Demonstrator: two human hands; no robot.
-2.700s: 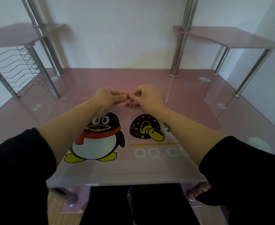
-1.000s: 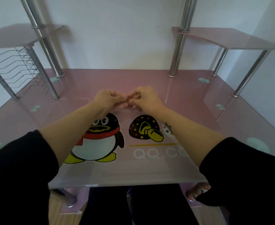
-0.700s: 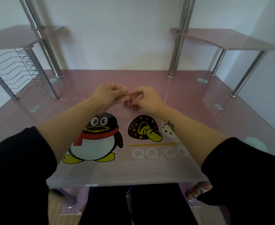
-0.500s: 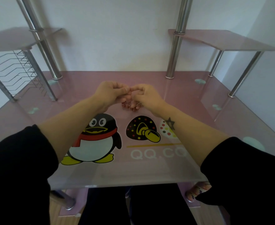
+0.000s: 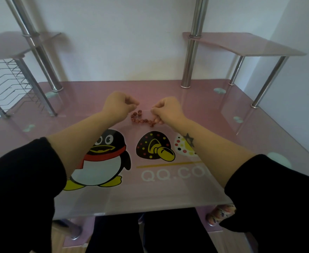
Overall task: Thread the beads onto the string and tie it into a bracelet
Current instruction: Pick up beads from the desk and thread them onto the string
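Several small reddish-brown beads [image 5: 142, 119] hang in a sagging loop on a thin clear string between my two hands, above the pink glass desk [image 5: 214, 136]. My left hand [image 5: 120, 105] is pinched shut at the left end of the string. My right hand [image 5: 167, 109] is pinched shut on the right end, with the last beads tucked under its fingers. A faint stretch of the string [image 5: 146, 110] shows between the fingertips. Both fists are a hand's width apart.
The desk carries a printed penguin [image 5: 102, 157] and mushroom picture [image 5: 154, 147] near me. Chrome posts [image 5: 191, 57] hold raised pink side shelves [image 5: 245, 44] at the back left and right. A wire rack [image 5: 9, 83] stands at the left.
My hands were touching at the fingertips half a second ago. They have now drawn apart sideways, stretching the string, and the bead strand hangs in view between them.
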